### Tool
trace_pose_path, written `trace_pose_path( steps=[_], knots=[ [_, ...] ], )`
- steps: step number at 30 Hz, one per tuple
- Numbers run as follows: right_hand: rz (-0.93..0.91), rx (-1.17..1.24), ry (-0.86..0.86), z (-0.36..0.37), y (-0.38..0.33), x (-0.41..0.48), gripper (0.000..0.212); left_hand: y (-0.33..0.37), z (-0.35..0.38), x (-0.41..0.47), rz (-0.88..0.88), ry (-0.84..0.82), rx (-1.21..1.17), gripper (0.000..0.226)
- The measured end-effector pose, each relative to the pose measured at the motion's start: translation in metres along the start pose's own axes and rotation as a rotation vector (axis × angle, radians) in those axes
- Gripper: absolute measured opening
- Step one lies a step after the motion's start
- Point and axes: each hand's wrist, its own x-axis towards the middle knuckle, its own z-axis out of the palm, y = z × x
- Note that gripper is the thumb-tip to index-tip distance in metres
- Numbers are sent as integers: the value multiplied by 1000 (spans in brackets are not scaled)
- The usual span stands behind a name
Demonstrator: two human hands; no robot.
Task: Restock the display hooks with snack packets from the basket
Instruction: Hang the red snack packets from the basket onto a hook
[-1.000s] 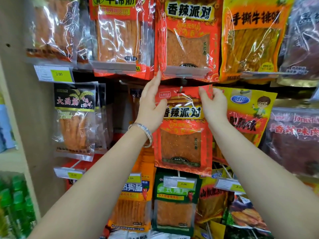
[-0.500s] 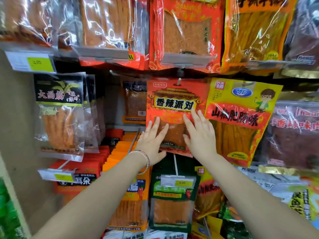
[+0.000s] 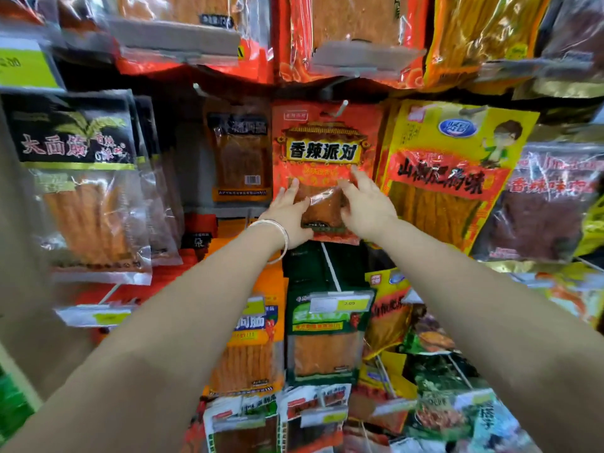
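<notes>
Packet: the red snack packet [image 3: 327, 152] hangs upright and face-out on a display hook [image 3: 343, 106] in the middle row, with the hook's tip poking out through its top edge.
Left hand: the left hand [image 3: 289, 214] lies flat on the packet's lower left part, fingers straight and close together and pointing up; a silver bracelet [image 3: 277, 238] sits on the wrist.
Right hand: the right hand [image 3: 367, 204] lies flat on the lower right part, fingers straight and slightly fanned, gripping nothing.
Between the hands: a narrow strip of the packet's clear window shows.
Right edge: a yellow packet [image 3: 454, 165] hangs just beside it; whether the two touch or overlap cannot be told.
Left edge: open room here, a dark recess with an orange packet [image 3: 240, 152] set further back, then a black-topped packet [image 3: 78, 178] well to the left.
Top edge: close under the bottom of an upper-row red packet [image 3: 346, 31], with little clearance.
Bottom edge: it hangs above a green packet [image 3: 327, 331] and its price tag [image 3: 341, 302].
</notes>
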Motion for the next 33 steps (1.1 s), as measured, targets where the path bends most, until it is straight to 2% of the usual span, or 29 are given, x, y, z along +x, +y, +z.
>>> trace_pose_path(
  steps=[4, 6, 9, 11, 14, 16, 18, 21, 23, 26, 28, 31, 33],
  knots=[
    [5, 282, 163, -8, -12, -44, 43, 5, -7, -31, 130, 64, -183, 64],
    [48, 411, 247, -1, -18, -81, 33, 8, 1, -63, 161, 166, -340, 50],
    [154, 554, 219, 28, -26, -150, 23, 9, 23, -130, 202, 278, -606, 25],
    [235, 621, 131, 54, -33, -204, 22, 5, 48, -180, 169, 224, -741, 20],
    [368, 687, -46, 96, -53, -295, 23, 0, 109, -259, -62, 48, -818, 17],
    [453, 711, -197, 122, -69, -355, 23, -4, 156, -317, -306, -161, -853, 18],
    [563, 741, -392, 147, -84, -414, 20, -8, 200, -386, -570, -413, -836, 24],
    [771, 789, -726, 171, -105, -501, 25, -6, 241, -500, -916, -610, -960, 14],
    [852, 803, -923, 176, -116, -553, 23, 4, 249, -575, -1042, -749, -898, 17],
    [859, 737, -1215, 173, -131, -617, 18, 20, 253, -665, -1155, -878, -829, 17],
    [799, 647, -1343, 171, -138, -650, 14, 28, 250, -708, -1214, -850, -771, 16],
    [576, 470, -1463, 166, -149, -682, 22, 30, 244, -747, -1475, -597, -872, 20],
    [509, 475, -1471, 163, -160, -684, 21, 25, 241, -767, -1609, -453, -923, 19]
  ],
)
